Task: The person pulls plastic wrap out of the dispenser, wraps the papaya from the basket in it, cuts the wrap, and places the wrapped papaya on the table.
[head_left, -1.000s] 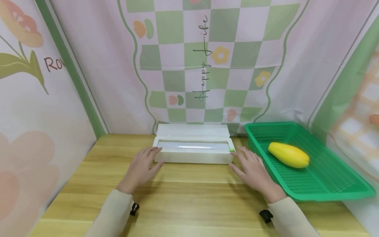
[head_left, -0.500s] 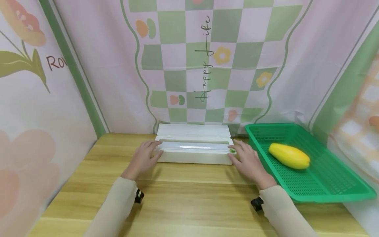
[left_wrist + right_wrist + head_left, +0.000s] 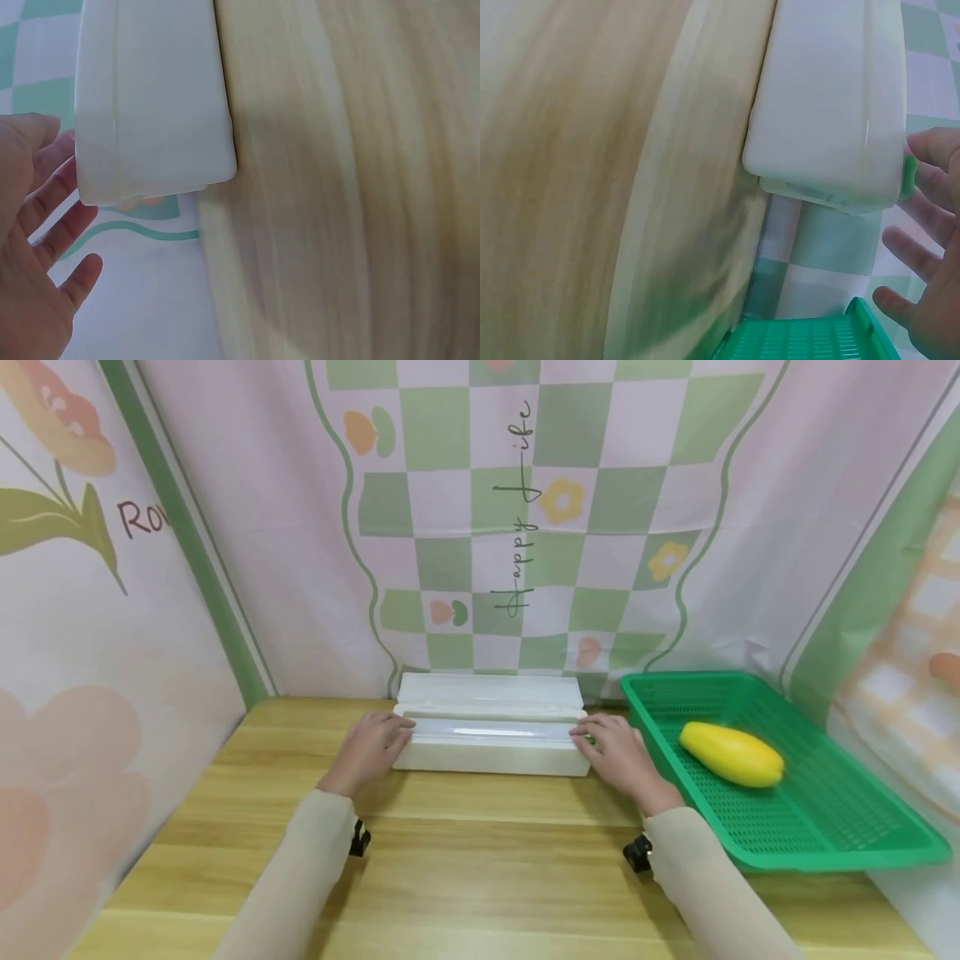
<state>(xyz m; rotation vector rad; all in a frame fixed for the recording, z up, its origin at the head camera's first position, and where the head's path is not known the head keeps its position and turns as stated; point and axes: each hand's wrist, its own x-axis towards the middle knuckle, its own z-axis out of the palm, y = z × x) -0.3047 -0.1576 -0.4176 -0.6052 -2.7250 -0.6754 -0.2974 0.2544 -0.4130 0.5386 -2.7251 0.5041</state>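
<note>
A long white cling film dispenser (image 3: 491, 758) lies on the table with its lid (image 3: 489, 692) raised at the back. Inside, the roll of cling film (image 3: 480, 729) shows as a shiny strip. My left hand (image 3: 367, 745) is over the dispenser's left end, index fingertip at the film's edge. In the left wrist view, the left fingers (image 3: 64, 232) are spread beside the top edge. At the other end is my right hand (image 3: 615, 750), its fingertips over the film's right end. A green slider (image 3: 908, 177) sits close under the right thumb, and the other right fingers are spread.
To the right stands a green plastic basket (image 3: 847, 827) holding a yellow papaya-like fruit (image 3: 731, 754). A patterned cloth (image 3: 502, 527) hangs directly behind the dispenser. The wooden table (image 3: 480, 868) extends in front, and black wrist cameras (image 3: 638, 852) are strapped under both sleeves.
Both hands have moved forward and inward, from beside the dispenser's ends to over the film's ends. The right hand now partly covers the green slider. The dispenser and fruit have stayed put.
</note>
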